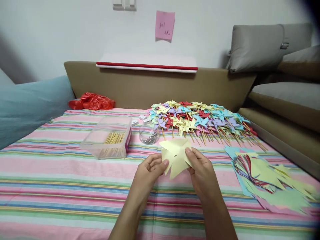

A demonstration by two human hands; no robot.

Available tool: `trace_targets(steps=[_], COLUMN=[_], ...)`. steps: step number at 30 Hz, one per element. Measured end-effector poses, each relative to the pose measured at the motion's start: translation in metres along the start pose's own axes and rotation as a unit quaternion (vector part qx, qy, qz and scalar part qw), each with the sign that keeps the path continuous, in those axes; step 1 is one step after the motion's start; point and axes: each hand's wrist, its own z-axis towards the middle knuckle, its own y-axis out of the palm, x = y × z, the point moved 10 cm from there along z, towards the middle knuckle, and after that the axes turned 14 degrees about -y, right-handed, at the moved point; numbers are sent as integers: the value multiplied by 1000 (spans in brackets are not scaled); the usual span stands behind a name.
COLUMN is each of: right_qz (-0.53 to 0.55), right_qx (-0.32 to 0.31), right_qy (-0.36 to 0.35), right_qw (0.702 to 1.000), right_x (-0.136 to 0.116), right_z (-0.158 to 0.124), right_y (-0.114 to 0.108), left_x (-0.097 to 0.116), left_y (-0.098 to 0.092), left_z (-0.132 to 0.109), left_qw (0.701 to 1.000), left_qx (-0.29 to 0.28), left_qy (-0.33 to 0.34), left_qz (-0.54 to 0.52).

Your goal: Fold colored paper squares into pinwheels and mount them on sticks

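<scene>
A pale yellow paper pinwheel cutout [178, 159], slit from its corners, is held up in front of me between both hands. My left hand [153, 166] pinches its left edge, the thumb on the front face. At the right side, my right hand [198, 165] grips it between thumb and fingers. Just behind the paper stands a clear round tub [149, 134] with small silvery metal pieces inside. To the left is a clear plastic box [105, 141] holding many thin wooden sticks [113, 138].
Finished paper pinwheels on sticks [197, 120] lie piled at the back right. Flat coloured paper cutouts [272, 180] are stacked at the right. A red plastic bag [92, 101] lies back left, on the striped cloth [75, 196]. Cushions [287, 96] border the right side.
</scene>
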Motion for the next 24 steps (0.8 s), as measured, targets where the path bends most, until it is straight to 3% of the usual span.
trace_targets(steps=[6, 9, 12, 15, 18, 21, 24], right_qz=[-40, -65, -110, -187, -308, -371, -378], right_qx=[-41, -57, -61, -139, -230, -256, -248], right_qy=[-4, -17, -90, -195, -250, -262, -272], right_qw=[998, 996, 988, 953, 889, 854, 849], right_x=[-4, -5, -16, -30, -29, -23, -23], right_z=[-9, -10, -7, -11, -23, -30, -31], right_y=[8, 11, 8, 20, 38, 46, 50], left_x=[-9, -12, -11, -6, -1, 3, 4], left_y=[18, 15, 4, -6, -10, -12, -13], left_z=[-1, 1, 2, -1, -4, -7, -9], left_qw=[999, 997, 992, 983, 979, 977, 976], left_qx=[-21, -5, 44, 87, 102, 104, 104], left_qy=[21, 31, 45, 66, 83, 95, 98], left_qz=[-43, -73, -109, -145, -159, -163, -162])
